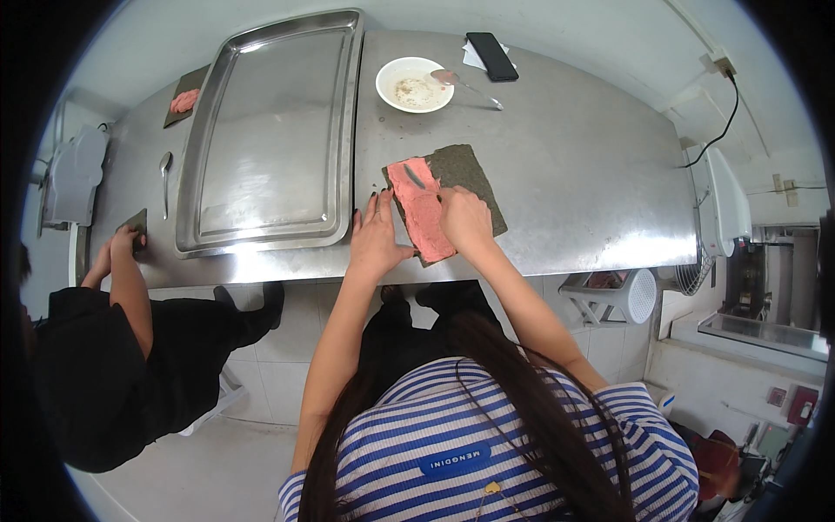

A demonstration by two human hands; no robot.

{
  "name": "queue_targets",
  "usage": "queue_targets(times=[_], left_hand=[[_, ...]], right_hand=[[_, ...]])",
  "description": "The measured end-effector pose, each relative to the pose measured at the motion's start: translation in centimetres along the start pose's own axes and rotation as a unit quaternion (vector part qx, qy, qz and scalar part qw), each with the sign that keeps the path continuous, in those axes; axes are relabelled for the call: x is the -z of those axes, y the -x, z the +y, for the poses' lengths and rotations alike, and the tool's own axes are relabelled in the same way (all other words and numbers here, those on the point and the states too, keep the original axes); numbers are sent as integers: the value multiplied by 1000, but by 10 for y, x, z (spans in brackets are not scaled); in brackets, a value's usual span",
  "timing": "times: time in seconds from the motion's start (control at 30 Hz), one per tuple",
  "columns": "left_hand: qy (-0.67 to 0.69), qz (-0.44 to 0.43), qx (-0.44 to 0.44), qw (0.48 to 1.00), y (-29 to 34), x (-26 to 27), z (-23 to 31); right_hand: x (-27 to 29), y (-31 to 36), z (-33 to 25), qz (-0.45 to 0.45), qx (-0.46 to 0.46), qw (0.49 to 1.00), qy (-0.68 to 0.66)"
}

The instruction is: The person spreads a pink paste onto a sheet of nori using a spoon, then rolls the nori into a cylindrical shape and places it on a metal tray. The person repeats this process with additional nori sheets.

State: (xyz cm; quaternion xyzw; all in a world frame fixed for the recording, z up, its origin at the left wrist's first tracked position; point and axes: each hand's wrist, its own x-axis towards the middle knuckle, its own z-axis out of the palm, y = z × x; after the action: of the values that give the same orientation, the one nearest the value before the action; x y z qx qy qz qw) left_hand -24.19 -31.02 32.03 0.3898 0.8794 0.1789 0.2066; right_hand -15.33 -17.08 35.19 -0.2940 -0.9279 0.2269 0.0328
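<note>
The right hand (467, 217) is closed around a slim metal utensil (415, 177); its handle is lost to me inside the fist, and its tip rests on pink paste (424, 219). That paste covers the left part of a dark green sheet (470, 178), which lies askew on the steel table (591, 157) in front of the person. The left hand (377, 239) grips nothing: it lies with fingers spread at the sheet's left edge, thumb by the lower corner. Just left sits a big metal tray (344, 187). Beyond the sheet I see a white bowl (382, 85) with a spoon (477, 90) leaning out over its rim, and a black phone (492, 57) near the far edge. Over on the left, a co-worker's hands (124, 246) are at a smaller dark sheet (135, 221), near a loose teaspoon (165, 184).
</note>
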Motion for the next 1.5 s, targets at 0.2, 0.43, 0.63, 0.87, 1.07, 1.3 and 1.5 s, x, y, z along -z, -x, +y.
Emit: queue_targets(times=[0.2, 0.43, 0.63, 0.87, 1.07, 1.3, 1.5], left_hand=[[6, 1, -1, 1000, -1, -1, 1], [8, 7, -1, 1000, 0, -3, -2], [14, 10, -11, 1000, 0, 0, 2], [26, 12, -7, 1000, 0, -4, -6], [15, 0, -16, 1000, -3, -3, -3], [20, 8, -10, 1000, 0, -3, -5], [18, 2, -13, 1000, -2, -2, -3]], right_hand=[[-13, 17, 6, -52, 42, 996, 56], [18, 9, 25, -22, 21, 998, 48], [-6, 32, 32, -50, 40, 994, 93], [42, 24, 30, -104, 133, 983, 72], [24, 0, 21, -89, 128, 974, 165], [49, 42, 26, -172, 194, 947, 187], [39, 27, 22, -51, 344, 912, 216]])
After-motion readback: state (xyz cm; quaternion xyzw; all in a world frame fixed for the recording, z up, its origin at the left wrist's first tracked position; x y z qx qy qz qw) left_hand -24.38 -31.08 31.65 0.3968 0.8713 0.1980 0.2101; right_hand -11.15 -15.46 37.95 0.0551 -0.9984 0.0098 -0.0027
